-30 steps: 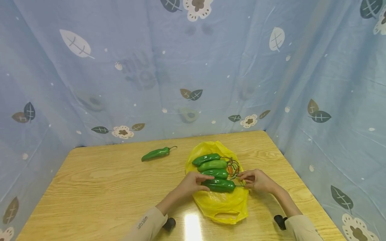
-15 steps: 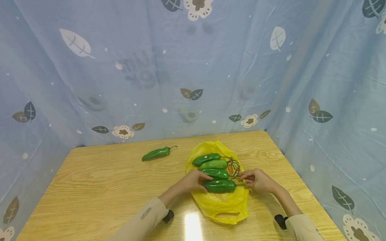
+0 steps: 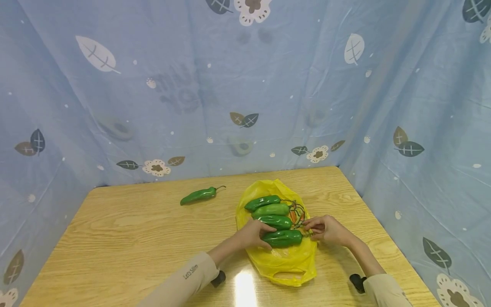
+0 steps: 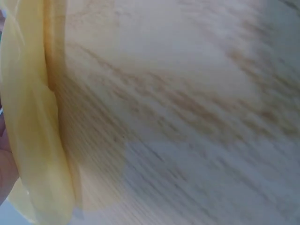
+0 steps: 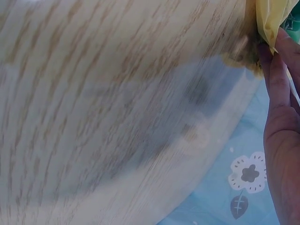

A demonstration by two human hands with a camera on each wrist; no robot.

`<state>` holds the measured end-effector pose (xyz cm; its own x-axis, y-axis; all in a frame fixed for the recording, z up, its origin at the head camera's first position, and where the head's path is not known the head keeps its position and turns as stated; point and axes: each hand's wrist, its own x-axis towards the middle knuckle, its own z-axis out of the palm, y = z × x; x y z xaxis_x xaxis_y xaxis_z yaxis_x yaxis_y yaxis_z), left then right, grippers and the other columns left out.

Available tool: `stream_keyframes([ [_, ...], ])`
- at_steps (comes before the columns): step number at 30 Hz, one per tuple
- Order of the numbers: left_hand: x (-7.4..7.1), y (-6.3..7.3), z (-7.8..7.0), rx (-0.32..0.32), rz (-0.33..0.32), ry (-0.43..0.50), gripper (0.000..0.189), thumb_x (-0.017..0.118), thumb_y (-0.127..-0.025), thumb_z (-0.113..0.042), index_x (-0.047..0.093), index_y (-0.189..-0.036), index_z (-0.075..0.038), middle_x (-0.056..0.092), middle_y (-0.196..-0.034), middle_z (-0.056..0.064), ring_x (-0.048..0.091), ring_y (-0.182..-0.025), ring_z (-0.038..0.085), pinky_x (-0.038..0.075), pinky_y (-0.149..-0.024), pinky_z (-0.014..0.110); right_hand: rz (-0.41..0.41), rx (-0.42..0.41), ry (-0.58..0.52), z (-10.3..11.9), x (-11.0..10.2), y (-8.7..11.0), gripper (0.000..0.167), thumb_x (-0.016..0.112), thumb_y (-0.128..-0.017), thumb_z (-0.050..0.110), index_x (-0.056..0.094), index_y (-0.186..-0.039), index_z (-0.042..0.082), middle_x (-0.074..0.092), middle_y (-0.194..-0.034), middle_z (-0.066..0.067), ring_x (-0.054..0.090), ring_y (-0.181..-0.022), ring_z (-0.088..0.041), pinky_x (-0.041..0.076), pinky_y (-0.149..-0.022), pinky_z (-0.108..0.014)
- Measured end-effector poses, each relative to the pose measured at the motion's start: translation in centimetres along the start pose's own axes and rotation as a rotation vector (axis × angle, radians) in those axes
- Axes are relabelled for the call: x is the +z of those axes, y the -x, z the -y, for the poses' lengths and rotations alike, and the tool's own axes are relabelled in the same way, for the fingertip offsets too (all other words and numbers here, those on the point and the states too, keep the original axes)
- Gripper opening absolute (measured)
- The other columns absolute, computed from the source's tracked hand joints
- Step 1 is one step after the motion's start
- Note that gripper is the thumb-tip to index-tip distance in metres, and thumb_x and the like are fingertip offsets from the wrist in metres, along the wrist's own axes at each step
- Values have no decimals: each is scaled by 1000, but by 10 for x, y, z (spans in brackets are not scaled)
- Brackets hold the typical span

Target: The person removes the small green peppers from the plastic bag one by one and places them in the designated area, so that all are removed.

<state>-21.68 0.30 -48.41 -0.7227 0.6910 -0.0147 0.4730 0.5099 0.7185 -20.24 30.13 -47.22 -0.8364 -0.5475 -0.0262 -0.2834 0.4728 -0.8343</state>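
Observation:
Several green chili peppers lie in a stack of rows on a yellow plastic bag (image 3: 284,260), stems pointing right. My left hand (image 3: 251,235) holds the left end of the nearest green chili pepper (image 3: 285,238), with thumb and fingers on either side of it. My right hand (image 3: 326,229) is at the bag's right edge, beside the stems, and its fingertips pinch the bag there. In the right wrist view the yellow film (image 5: 269,21) runs between the right fingers. In the left wrist view only a sliver of the left hand (image 4: 5,173) shows behind the bag.
Another green chili pepper (image 3: 199,195) lies alone at the back of the wooden table (image 3: 126,238). Small red chilies (image 3: 293,216) show among the stems on the bag. A blue patterned curtain (image 3: 172,98) stands behind the table and along its sides.
My left hand has shifted right, and the nearest chili pepper has slid slightly right with it. My right hand has stayed at the bag's edge.

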Motion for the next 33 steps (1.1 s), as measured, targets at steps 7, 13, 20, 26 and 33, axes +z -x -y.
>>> stream_keyframes([
  [7, 1, 0, -2, 63, -35, 10, 42, 78, -78, -11, 67, -118, 0, 63, -67, 9, 29, -55, 2, 30, -54, 13, 4, 15, -7, 2, 0, 0, 27, 72, -82, -4, 67, -108, -10, 55, -124, -33, 56, -113, -44, 52, -89, -32],
  [13, -5, 3, -3, 113, -15, -36, 41, 72, -85, -11, 62, -122, 4, 71, -101, 16, 26, -48, 0, 32, -50, 11, 1, 8, 16, 2, 0, 0, 27, 72, -81, -5, 67, -107, -10, 55, -123, -33, 57, -111, -43, 52, -88, -33],
  [20, -21, 15, -12, 133, -6, -31, 44, 66, -90, -13, 57, -129, 5, 23, -49, -7, 18, -44, 2, 26, -45, 13, 10, 20, 14, 2, -1, -1, 27, 71, -82, -5, 67, -108, -10, 55, -123, -33, 55, -112, -45, 52, -88, -33],
  [26, -30, 27, -16, 143, -48, -42, 42, 64, -91, -12, 58, -129, 4, 60, -74, 9, 28, -54, 3, 37, -59, 15, 16, 11, 14, 2, -1, -1, 24, 70, -83, -4, 66, -106, -10, 54, -124, -34, 56, -112, -45, 52, -89, -34],
  [33, -35, 52, -33, 129, -50, -8, 44, 60, -93, -14, 54, -132, 5, 60, -127, 16, 34, -57, 3, 45, -73, 17, 16, 11, 11, 2, -1, -1, 24, 70, -83, -4, 68, -106, -9, 54, -125, -34, 55, -113, -45, 51, -89, -34],
])
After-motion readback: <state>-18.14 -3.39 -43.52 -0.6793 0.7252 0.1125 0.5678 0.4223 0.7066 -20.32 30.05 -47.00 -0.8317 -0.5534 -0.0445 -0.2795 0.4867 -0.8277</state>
